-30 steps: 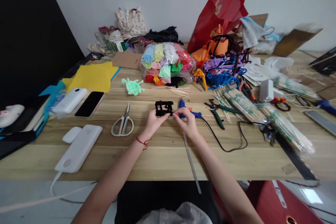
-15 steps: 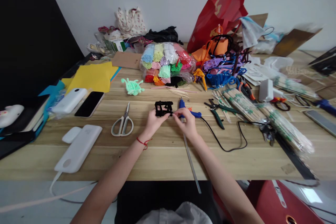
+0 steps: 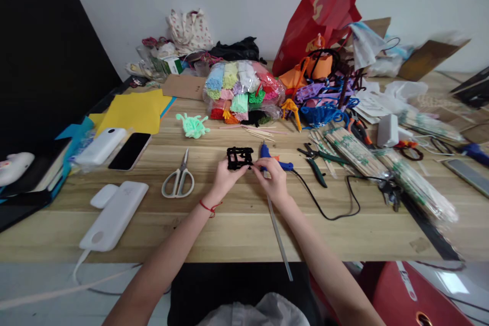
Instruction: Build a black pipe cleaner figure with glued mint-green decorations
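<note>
The black frame [image 3: 240,150], a small open lattice, was held up above the table [image 3: 229,234], near the middle of the view. The left hand [image 3: 224,175] gripped it by its near left side between thumb and fingers. The right hand [image 3: 274,178] was narrowed to a pinch on what seemed its near right corner; the exact bit was too small to make out. Too hard a squeeze or tug there could bend the thin bars or loosen a joint.

Just beyond the right hand lay the blue glue gun [image 3: 264,151]; if its nozzle was hot, which could not be told, a slip of the fingers could mean a burn. Its glue stick [image 3: 280,239] jutted past the table's edge beside the right forearm, where a nudge could swing the gun. The black cord [image 3: 336,218] looped rightward and might snag an elbow.
</note>
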A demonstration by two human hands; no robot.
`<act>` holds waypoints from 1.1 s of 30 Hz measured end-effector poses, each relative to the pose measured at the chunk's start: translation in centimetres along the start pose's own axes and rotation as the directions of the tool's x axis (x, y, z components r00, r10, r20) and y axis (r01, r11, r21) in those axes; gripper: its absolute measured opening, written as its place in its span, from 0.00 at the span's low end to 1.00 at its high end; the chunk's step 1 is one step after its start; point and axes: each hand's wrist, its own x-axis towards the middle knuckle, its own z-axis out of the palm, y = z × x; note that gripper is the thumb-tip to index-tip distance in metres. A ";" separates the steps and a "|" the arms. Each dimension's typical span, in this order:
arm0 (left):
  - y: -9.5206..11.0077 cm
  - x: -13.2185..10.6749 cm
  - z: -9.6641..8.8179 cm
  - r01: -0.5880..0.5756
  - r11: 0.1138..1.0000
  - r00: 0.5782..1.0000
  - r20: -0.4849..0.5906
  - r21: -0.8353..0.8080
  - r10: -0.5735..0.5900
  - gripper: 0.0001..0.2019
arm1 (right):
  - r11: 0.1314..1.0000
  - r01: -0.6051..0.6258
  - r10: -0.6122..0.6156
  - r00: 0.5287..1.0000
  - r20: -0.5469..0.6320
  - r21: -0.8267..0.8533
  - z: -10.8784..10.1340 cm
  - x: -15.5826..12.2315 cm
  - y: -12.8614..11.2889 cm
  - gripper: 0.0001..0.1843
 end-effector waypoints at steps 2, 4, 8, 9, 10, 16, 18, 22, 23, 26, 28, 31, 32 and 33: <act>-0.1 0.0 0.0 -0.009 1.000 1.000 -0.004 0.008 0.009 0.08 | 1.000 -0.006 0.006 1.000 -0.008 -0.002 0.0 0.0 0.0 0.02; -0.3 0.0 0.1 -0.016 1.000 1.000 -0.003 0.013 0.016 0.08 | 1.000 -0.011 0.011 1.000 -0.010 -0.006 0.0 0.0 0.0 0.02; -0.6 0.0 0.1 -0.027 0.999 1.000 -0.010 0.040 0.027 0.07 | 1.000 -0.010 0.010 1.000 -0.010 -0.015 0.1 -0.1 0.0 0.02; -0.7 0.0 0.1 -0.034 0.998 0.999 -0.017 0.054 0.035 0.07 | 1.000 -0.010 0.010 1.000 -0.007 -0.020 0.1 -0.1 0.0 0.02; -0.7 0.0 0.1 -0.044 0.997 0.999 -0.024 0.068 0.046 0.07 | 1.000 -0.010 0.010 1.000 -0.005 -0.026 0.1 -0.1 0.0 0.02; -0.7 -0.1 0.0 -0.152 0.969 0.986 -0.045 0.193 0.163 0.05 | 1.000 0.008 -0.007 0.999 0.038 -0.029 0.0 0.1 0.0 0.03; -0.5 -0.2 -0.1 -0.192 0.952 0.978 -0.038 0.240 0.206 0.04 | 1.000 0.009 -0.008 0.998 0.064 -0.023 -0.1 0.1 0.0 0.04; -0.1 -0.2 -0.3 -0.269 0.904 0.959 0.005 0.333 0.283 0.04 | 1.000 -0.002 0.003 0.994 0.107 -0.009 -0.1 0.3 0.0 0.04; -0.1 -0.2 -0.3 -0.285 0.893 0.954 0.008 0.349 0.301 0.04 | 1.000 -0.012 0.012 0.994 0.111 -0.002 -0.1 0.3 0.0 0.04; 0.1 -0.2 -0.4 -0.328 0.870 0.937 0.005 0.367 0.351 0.04 | 0.997 -0.061 0.057 0.993 0.100 0.037 -0.1 0.5 0.0 0.03; 0.1 -0.2 -0.4 -0.347 0.864 0.929 0.006 0.365 0.371 0.04 | 0.993 -0.098 0.092 0.992 0.092 0.071 -0.2 0.6 -0.1 0.02; 0.1 -0.2 -0.5 -0.362 0.860 0.923 0.012 0.360 0.384 0.05 | 0.983 -0.147 0.135 0.984 0.114 0.113 -0.4 0.9 -0.1 0.04; 0.1 -0.1 -0.5 -0.366 0.858 0.923 0.019 0.360 0.385 0.05 | 0.979 -0.162 0.147 0.981 0.124 0.125 -0.5 0.9 -0.1 0.04; 0.1 -0.1 -0.5 -0.369 0.857 0.922 0.030 0.359 0.385 0.05 | 0.974 -0.177 0.159 0.978 0.134 0.138 -0.6 1.0 -0.1 0.04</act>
